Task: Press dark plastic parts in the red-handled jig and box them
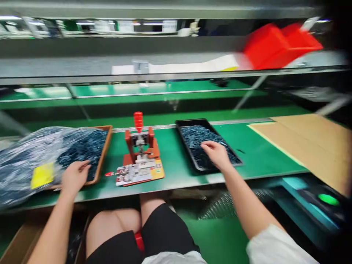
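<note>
Right hand (217, 154): fingers (209, 145) pressed together, laid over a heap of fine dark parts (202, 141), pinching nothing that shows; the parts are too blurred to identify; heap held in a black tray (189, 122), its raised rim keeping them gathered. Left hand (74, 178): fingers (85, 165) loosely spread, no pinch visible, over a similar dark heap (82, 150) in a wooden tray (106, 141); a clear plastic bag (27, 161) with a yellow label (42, 175) lies across that tray's near-left part. Between the trays, a red bench press (141, 154) with a ribbed red handle (138, 121), apparently set centrally for reach from either hand; a printed card (134, 174) lies at its foot. All rest on a green bench mat (261, 154); a cardboard sheet (302, 139) lies to the right; red bins (280, 46) stand on the shelf above.
</note>
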`<state>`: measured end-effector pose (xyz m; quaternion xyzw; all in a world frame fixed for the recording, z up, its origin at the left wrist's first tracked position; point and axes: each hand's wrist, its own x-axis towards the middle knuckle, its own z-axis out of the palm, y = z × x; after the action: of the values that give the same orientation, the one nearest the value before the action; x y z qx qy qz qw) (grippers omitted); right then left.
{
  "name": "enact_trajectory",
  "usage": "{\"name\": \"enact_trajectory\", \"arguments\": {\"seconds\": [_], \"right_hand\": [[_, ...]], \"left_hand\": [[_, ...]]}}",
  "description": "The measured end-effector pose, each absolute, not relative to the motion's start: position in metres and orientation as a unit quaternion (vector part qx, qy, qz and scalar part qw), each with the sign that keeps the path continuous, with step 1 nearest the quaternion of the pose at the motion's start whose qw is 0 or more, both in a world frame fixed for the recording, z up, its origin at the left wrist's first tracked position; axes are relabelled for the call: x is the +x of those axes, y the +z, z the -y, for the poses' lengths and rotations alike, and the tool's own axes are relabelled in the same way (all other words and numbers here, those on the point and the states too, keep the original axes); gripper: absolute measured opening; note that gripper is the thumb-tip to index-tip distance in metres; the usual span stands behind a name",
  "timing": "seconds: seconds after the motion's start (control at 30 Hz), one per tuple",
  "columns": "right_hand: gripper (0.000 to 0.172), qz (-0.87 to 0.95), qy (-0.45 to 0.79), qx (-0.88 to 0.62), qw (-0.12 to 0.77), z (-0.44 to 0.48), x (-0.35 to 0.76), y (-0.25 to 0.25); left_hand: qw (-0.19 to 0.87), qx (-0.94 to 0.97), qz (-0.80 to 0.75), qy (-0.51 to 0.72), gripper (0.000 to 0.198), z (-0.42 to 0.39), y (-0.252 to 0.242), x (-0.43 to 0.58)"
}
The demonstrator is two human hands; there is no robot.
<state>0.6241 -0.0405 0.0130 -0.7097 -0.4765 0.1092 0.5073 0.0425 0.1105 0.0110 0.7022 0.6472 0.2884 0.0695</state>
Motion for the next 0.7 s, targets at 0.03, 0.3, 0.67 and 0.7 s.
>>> {"name": "enact_trajectory", "arguments": {"seconds": [0.03, 0.3, 0.67, 0.7], "right_hand": [[0.04, 0.445, 0.136, -0.71, 0.528, 0.055, 0.636, 0.017], [0.048, 0.332, 0.364, -0.53, 0.69, 0.054, 0.598, 0.029], [0.038, 0.375, 0.44, -0.464, 0.671, 0.045, 0.505, -0.018], [0.036, 0.368, 0.438, -0.472, 0.67, 0.044, 0.499, -0.026]], "left_hand": [[0.075, 0.701, -0.652, 0.279, 0.03, -0.119, 0.007, 0.039], [0.092, 0.638, -0.742, 0.183, 0.025, -0.105, 0.031, 0.055], [0.106, 0.595, -0.675, 0.423, 0.02, -0.097, 0.029, 0.056], [0.136, 0.572, -0.672, 0.45, 0.021, -0.091, 0.031, 0.062]]}}
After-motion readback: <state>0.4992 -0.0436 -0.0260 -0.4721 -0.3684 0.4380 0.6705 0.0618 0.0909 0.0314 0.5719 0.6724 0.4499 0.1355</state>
